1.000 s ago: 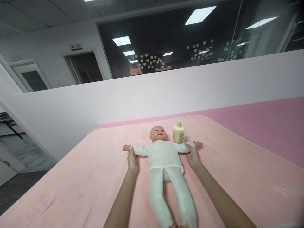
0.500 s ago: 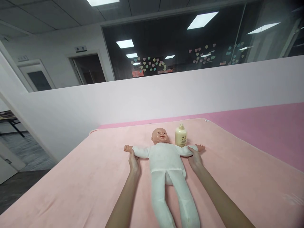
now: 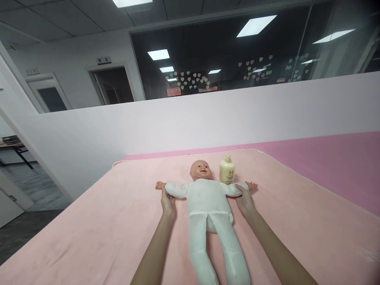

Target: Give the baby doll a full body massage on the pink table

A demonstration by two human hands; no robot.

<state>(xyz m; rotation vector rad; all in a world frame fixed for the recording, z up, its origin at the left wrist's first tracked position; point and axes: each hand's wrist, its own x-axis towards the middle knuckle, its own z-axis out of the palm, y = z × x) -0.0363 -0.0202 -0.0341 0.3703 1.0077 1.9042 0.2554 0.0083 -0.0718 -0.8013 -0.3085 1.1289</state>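
Observation:
A baby doll [image 3: 206, 198] with a bare head and a white cloth body lies on its back on a pink blanket [image 3: 118, 221], arms spread and legs toward me. My left hand [image 3: 168, 204] grips the doll's sleeve near the wrist on the left side. On the other side, my right hand [image 3: 245, 200] is closed round the opposite forearm, thumb on top of the sleeve. A pale yellow pump bottle [image 3: 227, 171] stands upright beside the doll's head, just behind the arm in my right hand.
Behind the blanket rises a low white wall [image 3: 190, 122] with a dark window above it. A pink surface [image 3: 332, 170] borders the blanket at the right. Floor and a table [image 3: 16, 147] show at the far left.
The view has shifted very slightly. Both hands keep their hold on the doll's arms, and the doll and bottle lie and stand as before.

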